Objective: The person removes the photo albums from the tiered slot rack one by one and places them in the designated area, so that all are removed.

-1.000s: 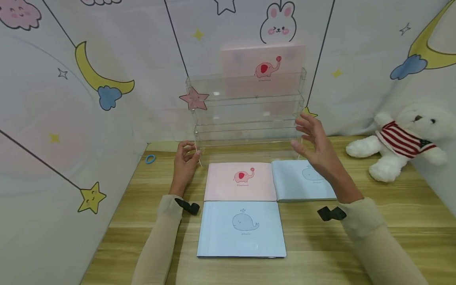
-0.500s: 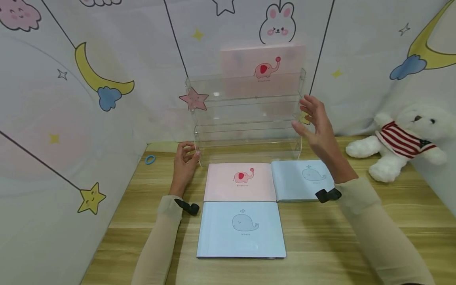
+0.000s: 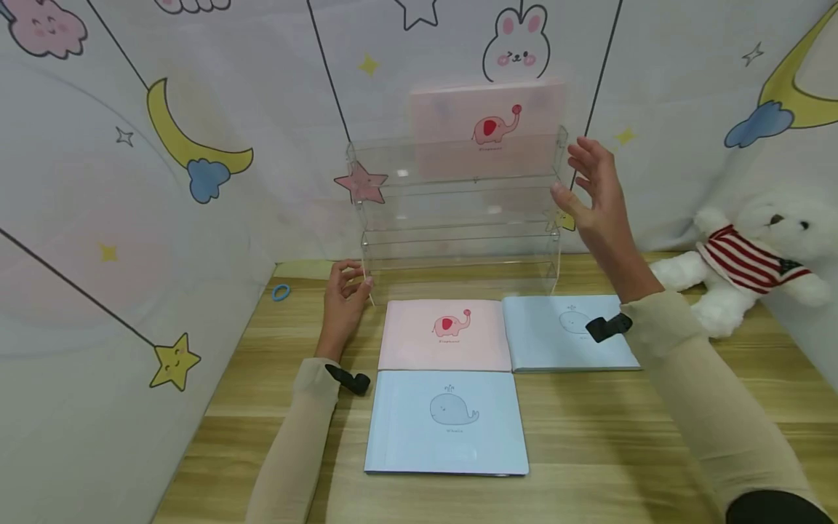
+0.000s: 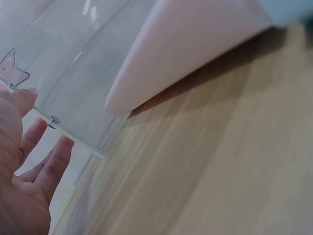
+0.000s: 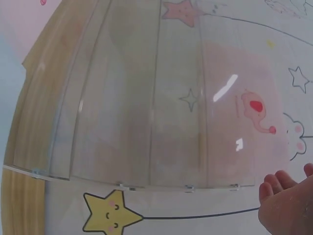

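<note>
A clear acrylic tiered rack (image 3: 458,251) stands at the back of the table. My left hand (image 3: 343,300) is at its lower left side; in the left wrist view the thumb and loosely bent fingers (image 4: 57,164) reach its side edge. My right hand (image 3: 599,200) is raised beside the rack's upper right corner, fingers spread and holding nothing. A pink elephant book (image 3: 435,105) stands in the top tier. In front of the rack lie another pink elephant book (image 3: 409,335), a blue whale book (image 3: 406,429) nearer me, and a second whale book (image 3: 537,342) on the right, partly overlapped by my right wrist.
A white teddy bear (image 3: 753,262) in a striped shirt sits at the right. A small blue ring (image 3: 281,292) lies at the table's left edge. Cartoon-printed cloth (image 3: 275,44) walls in the wooden table (image 3: 589,451) at the back and sides.
My right hand has risen and shifted slightly right along the rack's right side, showing more of that side. My left hand, the rack and the books keep their places.
</note>
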Demonstrator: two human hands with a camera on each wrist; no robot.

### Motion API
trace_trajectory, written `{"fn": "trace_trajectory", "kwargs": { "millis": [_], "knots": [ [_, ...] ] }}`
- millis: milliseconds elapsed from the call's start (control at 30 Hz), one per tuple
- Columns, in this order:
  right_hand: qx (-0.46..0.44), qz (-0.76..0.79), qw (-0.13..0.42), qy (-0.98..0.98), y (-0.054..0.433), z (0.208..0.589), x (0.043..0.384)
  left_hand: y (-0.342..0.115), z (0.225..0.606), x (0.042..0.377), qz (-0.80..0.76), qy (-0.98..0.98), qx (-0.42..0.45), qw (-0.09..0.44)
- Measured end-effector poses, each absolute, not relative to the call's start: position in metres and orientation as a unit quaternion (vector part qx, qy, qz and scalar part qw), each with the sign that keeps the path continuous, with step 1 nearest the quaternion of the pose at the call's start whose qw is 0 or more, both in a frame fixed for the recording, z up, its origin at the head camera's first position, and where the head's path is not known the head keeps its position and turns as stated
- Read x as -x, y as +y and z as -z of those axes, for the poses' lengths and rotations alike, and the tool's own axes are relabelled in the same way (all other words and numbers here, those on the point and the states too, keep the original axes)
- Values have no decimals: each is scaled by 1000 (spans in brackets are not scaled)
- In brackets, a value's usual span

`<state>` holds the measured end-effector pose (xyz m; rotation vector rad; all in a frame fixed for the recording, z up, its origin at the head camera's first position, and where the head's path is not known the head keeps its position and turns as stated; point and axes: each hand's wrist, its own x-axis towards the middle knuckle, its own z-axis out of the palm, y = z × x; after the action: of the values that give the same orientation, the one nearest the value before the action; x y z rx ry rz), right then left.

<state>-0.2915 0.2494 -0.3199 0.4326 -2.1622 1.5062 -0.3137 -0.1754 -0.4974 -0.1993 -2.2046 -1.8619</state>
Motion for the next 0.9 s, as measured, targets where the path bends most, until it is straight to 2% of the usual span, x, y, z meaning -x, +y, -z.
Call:
{"fn": "trace_trajectory", "kwargs": {
  "millis": [500, 900],
  "knots": [
    [-134, -536, 249, -795, 246, 289, 335, -170, 485, 303, 635, -759, 65, 132],
    [-130, -589, 223, -766, 246, 277, 356, -178, 505, 320, 632, -761, 64, 135]
  ]
}}
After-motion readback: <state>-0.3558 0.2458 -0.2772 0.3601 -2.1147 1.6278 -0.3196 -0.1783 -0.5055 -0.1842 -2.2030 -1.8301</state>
